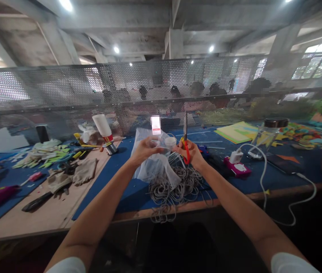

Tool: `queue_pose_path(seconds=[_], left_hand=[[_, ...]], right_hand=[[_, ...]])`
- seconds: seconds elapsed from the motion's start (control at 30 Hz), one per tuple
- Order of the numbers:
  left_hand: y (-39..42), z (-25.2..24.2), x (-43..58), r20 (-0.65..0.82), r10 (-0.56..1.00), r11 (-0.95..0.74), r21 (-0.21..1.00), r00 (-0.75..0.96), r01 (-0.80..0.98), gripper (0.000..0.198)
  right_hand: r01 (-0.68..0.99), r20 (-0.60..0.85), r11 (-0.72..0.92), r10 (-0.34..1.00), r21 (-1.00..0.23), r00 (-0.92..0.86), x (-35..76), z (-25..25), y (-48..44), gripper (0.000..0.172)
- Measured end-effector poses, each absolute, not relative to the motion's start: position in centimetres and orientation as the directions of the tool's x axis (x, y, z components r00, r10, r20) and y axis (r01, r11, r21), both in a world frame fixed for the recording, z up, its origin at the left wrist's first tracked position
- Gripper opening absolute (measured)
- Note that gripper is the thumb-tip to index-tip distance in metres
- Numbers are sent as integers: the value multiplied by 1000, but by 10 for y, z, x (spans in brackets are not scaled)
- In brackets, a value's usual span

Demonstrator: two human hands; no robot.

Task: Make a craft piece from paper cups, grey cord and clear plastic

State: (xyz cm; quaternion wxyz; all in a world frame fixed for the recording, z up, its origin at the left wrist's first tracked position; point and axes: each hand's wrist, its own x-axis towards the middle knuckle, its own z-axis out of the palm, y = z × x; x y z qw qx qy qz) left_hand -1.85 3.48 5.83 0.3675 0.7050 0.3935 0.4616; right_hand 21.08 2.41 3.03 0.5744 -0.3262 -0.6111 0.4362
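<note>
"Hands, quick?"

"Left hand (145,150): fingers curled, pinching sheer white netting (152,168). Right hand (193,154): wrapped round the scissors (187,151) by their handles, blades up. Small white round piece (170,142) between; can't tell which hand has it."

"Netting's where?"

"Middle of the blue tabletop (126,193), lower end draped over the gray cord (178,187)."

"In the way?"

"That cord: tangled right below the hands, spilling over the near edge. Far side, perforated metal screen (149,85), people dim behind it."

"Right side?"

"Magenta power strip (238,168), white charger (235,156) in it. Lidded clear jar (263,140), phone (281,164) nearer. Colored paper (236,132) farther off."

"Left?"

"Stacked paper cups (102,127), tilted, just beyond a tin can (110,148). Work gloves (84,171) nearer, black-handled tool (38,201) nearest."
</note>
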Motion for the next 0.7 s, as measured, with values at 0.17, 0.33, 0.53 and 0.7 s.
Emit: queue_pose_path(seconds=[0.17, 0.33, 0.53, 0.7], left_hand=[[38, 58, -19, 540, 839, -527, 779, 63, 340, 74], [4, 60, -9, 764, 638, -590, 566, -96, 576, 47], [-18, 47, 17, 621, 783, -553, 690, 10, 468, 28], [16, 31, 12, 520, 837, -446, 829, -170, 339, 51]], right_hand=[[-176, 431, 415, 900, -893, -65, 208, 29, 25, 48], [-393, 439, 383, 897, -836, -59, 204, 30, 24, 45], [-484, 431, 327, 895, -812, -118, 204, 27, 26, 43], [-542, 367, 203, 906, -816, -213, 207, 23, 28, 40]])
